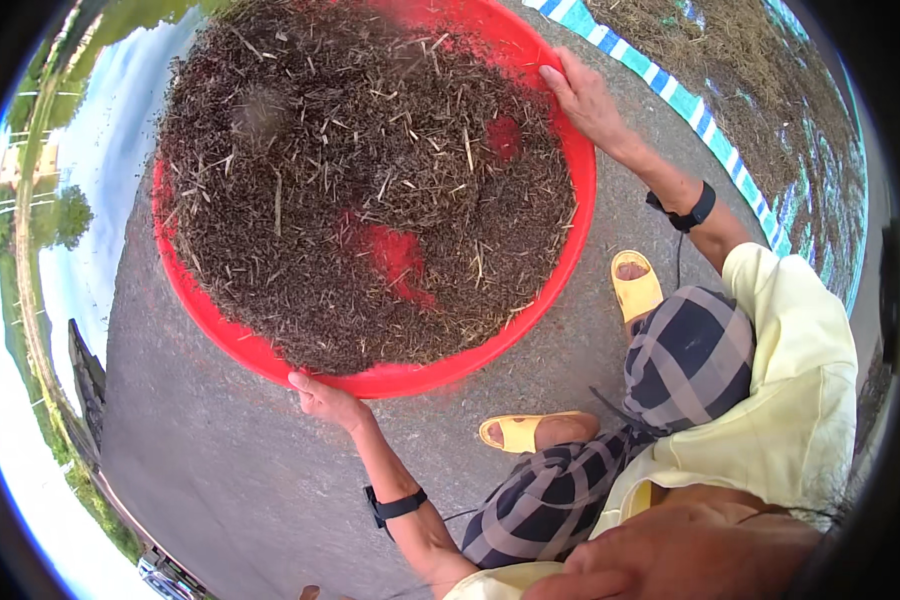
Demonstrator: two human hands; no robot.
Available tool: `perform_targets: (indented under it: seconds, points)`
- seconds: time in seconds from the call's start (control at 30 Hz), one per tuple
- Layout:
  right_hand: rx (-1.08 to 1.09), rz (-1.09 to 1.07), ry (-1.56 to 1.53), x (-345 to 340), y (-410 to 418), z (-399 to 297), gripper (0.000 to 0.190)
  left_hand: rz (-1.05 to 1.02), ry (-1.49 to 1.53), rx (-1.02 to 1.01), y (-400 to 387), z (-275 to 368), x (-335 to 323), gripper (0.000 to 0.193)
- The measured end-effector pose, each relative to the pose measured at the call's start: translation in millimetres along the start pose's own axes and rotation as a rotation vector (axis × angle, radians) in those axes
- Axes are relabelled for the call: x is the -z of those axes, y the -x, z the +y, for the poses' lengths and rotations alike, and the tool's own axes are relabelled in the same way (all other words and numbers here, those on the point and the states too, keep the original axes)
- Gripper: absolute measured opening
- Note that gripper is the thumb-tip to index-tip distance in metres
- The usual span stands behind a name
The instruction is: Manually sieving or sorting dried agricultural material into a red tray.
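Observation:
A wide round red plastic tray (581,217) is held out in front of my body. It carries a layer of dark, fine plant debris (330,172) mixed with pale straw bits, and the red bottom shows through in a few patches. My right hand (589,97) grips the rim at the upper right, thumb on top. At the lower edge my left hand (330,401) grips the rim, thumb over the lip and the other fingers mostly hidden. Some debris at the tray's far left edge looks blurred.
Grey paved ground (195,427) lies beneath. To the right, a striped blue, green and white sheet (690,112) bears dry plant matter (765,75). My feet in yellow sandals (521,433) stand behind the tray. A vehicle (161,577) shows at the lower left.

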State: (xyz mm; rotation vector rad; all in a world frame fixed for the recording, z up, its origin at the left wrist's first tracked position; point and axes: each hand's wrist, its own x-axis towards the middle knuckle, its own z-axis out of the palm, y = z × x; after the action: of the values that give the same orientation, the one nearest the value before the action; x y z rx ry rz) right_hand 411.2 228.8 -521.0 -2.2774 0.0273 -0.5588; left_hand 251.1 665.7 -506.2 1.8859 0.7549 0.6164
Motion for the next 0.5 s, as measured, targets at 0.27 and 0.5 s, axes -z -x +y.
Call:
perform_targets:
  seconds: [0.27, 0.5]
  points:
    - [-0.113, -0.242, 0.146, -23.1, 40.6, 57.0, 0.028, -0.236, -0.015, 0.324, 6.4, -68.1, -22.2, 0.056]
    - [-0.139, -0.137, 0.03, 22.6, 52.6, 3.5, 0.028, -0.061, 0.06, 0.107, 35.9, -13.6, 1.4, 0.056]
